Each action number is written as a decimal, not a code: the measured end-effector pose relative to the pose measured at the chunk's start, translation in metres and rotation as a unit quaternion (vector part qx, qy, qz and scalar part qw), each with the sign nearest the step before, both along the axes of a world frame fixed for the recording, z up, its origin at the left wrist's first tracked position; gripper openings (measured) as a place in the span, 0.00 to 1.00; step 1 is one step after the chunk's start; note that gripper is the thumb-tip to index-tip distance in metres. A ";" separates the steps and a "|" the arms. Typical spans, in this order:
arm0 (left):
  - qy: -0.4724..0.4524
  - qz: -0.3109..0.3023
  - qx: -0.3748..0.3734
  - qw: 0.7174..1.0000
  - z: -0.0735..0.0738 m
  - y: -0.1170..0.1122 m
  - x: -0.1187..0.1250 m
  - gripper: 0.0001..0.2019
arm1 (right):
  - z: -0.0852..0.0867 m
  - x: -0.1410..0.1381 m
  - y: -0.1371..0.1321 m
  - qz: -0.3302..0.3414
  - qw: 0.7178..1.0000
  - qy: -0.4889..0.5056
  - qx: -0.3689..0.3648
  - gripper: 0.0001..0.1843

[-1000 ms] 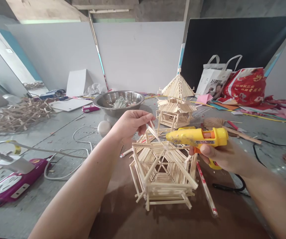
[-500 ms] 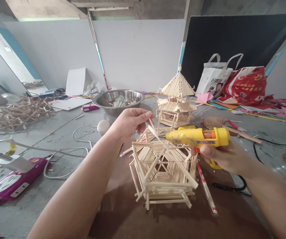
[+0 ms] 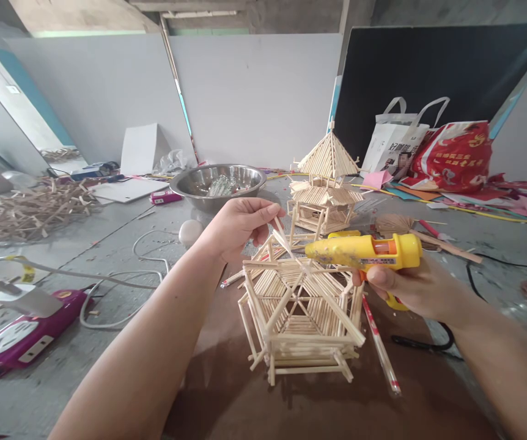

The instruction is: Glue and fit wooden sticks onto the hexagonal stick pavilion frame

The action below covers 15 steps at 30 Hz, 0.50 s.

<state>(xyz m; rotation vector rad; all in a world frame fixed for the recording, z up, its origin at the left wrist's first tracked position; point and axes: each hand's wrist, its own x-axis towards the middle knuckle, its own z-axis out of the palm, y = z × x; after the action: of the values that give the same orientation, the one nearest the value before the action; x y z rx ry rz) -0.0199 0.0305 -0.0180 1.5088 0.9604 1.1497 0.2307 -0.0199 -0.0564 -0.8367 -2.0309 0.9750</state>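
Note:
My left hand (image 3: 247, 226) pinches the upper end of a thin wooden stick (image 3: 283, 239) that slants down to the top of a six-sided stick frame (image 3: 291, 351). In my right hand (image 3: 405, 290) is a yellow hot glue gun (image 3: 367, 252). Its nozzle points left, close to the lower end of the stick, where a whitish blob shows at the joint. The frame stands on a brown board (image 3: 227, 391), with rows of sticks lining its inside. Behind it rises a finished-looking stick pagoda (image 3: 327, 156) with a pointed roof.
A steel bowl (image 3: 185, 186) with clear plastic inside sits behind my left hand. A purple power strip (image 3: 29, 330) with a white cable lies at left, below a stick pile (image 3: 29, 208). Wrapped sticks (image 3: 383, 348) lie right of the frame. Bags (image 3: 451, 159) stand at back right.
Both hands hold nearly the same pose. The glue gun has shifted very slightly left, its nozzle still close to the joint.

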 end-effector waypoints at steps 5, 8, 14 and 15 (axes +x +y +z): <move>-0.002 0.000 0.003 1.000 0.000 0.001 0.000 0.07 | 0.000 -0.001 0.000 0.005 1.000 0.016 0.011 0.10; 0.001 -0.005 0.005 1.000 -0.001 0.001 -0.001 0.07 | 0.003 -0.003 0.001 0.018 0.999 0.023 0.028 0.10; -0.004 -0.009 0.005 1.000 -0.001 0.002 -0.001 0.07 | 0.005 -0.003 0.000 0.015 0.999 0.022 0.034 0.10; -0.005 -0.009 0.005 1.000 0.000 0.002 -0.001 0.07 | 0.005 -0.003 0.000 0.015 0.999 0.019 0.034 0.10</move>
<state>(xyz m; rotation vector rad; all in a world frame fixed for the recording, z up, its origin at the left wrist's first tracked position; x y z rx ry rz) -0.0211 0.0321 -0.0185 1.5155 0.9351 1.1492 0.2280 -0.0203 -0.0516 -0.7493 -2.0370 0.9266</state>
